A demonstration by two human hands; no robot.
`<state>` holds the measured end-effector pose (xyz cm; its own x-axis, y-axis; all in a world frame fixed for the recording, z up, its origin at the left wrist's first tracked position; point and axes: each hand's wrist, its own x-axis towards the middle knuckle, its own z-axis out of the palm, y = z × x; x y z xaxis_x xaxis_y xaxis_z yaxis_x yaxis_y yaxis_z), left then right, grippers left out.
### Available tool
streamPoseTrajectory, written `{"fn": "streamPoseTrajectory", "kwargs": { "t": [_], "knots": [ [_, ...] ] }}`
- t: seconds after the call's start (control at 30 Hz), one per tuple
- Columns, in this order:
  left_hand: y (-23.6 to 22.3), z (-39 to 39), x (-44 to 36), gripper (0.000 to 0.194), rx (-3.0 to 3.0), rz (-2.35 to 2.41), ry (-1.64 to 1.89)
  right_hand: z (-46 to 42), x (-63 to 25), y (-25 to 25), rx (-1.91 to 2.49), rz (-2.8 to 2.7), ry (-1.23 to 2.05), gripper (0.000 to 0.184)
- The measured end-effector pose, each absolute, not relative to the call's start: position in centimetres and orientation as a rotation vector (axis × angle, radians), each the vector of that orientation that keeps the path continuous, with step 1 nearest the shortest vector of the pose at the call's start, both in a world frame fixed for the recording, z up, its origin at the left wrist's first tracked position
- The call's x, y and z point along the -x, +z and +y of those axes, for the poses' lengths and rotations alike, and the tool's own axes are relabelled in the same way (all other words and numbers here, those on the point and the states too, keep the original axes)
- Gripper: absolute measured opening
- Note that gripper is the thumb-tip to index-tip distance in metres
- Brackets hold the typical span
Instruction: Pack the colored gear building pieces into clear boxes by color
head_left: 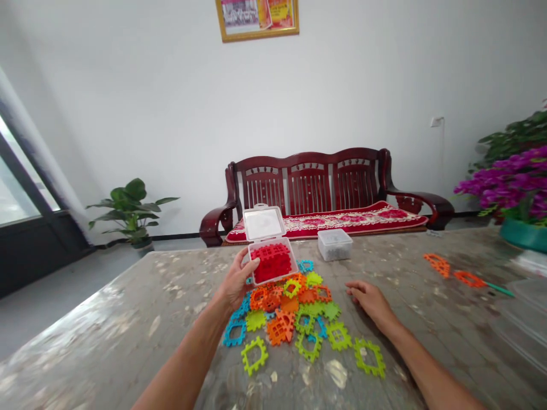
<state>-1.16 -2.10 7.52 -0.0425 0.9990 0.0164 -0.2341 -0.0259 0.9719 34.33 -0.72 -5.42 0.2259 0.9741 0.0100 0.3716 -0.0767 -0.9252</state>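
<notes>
My left hand [236, 280] grips the side of an open clear plastic box [273, 265] whose hinged lid stands up at the back. Red interlocking plastic pieces [272, 263] are packed inside it. Below the box, a loose heap of orange, green and blue waffle-shaped plastic pieces [290, 319] lies on the mottled tabletop [128, 324]. My right hand [370, 300] rests flat on the table with its fingers apart and holds nothing. A lime-green piece [369, 357] is the closest to it.
A small lidded plastic tub of dark bits [334, 245] stands at the table's far edge. Orange pieces joined to a green-tipped stick [461, 278] lie to the right. Behind the table are a wooden bench [307, 182] and potted plants.
</notes>
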Motion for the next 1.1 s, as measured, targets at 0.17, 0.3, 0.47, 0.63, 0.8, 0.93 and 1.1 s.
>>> {"fn": "streamPoseTrajectory", "kwargs": {
  "t": [0.17,0.3,0.47,0.63,0.8,0.93,1.1],
  "knots": [
    [7.7,-0.8,3.5,0.072,-1.241,1.258,1.424,-0.8,-34.4,-6.1,1.686,-1.414,0.696,0.030],
    [6.4,0.5,4.9,0.060,-1.692,1.629,1.461,-1.0,-34.1,-6.2,1.728,-1.461,0.582,0.027],
    [5.2,1.0,5.3,0.054,-2.037,1.816,1.318,-1.1,-33.9,-6.2,1.750,-1.483,0.519,0.024],
    [5.4,0.3,4.2,0.055,-2.313,1.875,1.171,-1.2,-33.8,-6.2,1.757,-1.495,0.487,0.023],
    [5.3,-0.1,3.4,0.059,-2.629,1.826,1.086,-1.4,-33.6,-6.1,1.772,-1.490,0.466,0.023],
    [5.3,-0.3,3.3,0.053,-2.775,1.777,1.028,-1.4,-33.5,-6.1,1.754,-1.481,0.457,0.022],
    [6.2,-0.4,2.9,0.049,-2.923,1.707,1.020,-1.4,-33.4,-6.1,1.745,-1.448,0.459,0.021]
  ]
}}
